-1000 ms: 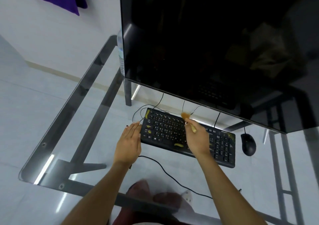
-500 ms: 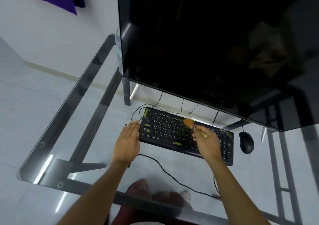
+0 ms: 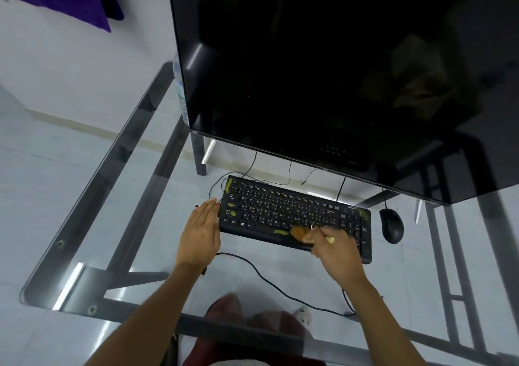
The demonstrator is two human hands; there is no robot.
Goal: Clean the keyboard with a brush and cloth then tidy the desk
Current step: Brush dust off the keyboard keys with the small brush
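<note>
Keyboard lower centre of frame, on glass desk. Right hand pinches brush; bristles soft, light, on front keys. Left hand flat, fingers together, bracing keyboard's left edge. Keyboard likely light, slides on glass.

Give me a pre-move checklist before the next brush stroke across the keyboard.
1. Brush gripped in right hand: ok, fingers closed on the handle.
2. Bristles on the keys: ok, they sit at the keyboard's front row beside a yellow smear.
3. Keyboard braced: ok, left hand lies flat against its left end.
4. Debris left: not ok, yellow marks remain at the left edge and the far right corner.
5. Stroke path clear: ok, mouse sits apart to the right; loose cable lies in front of the keyboard.
6. Cloth ready: cannot tell, none visible on the desk.
</note>
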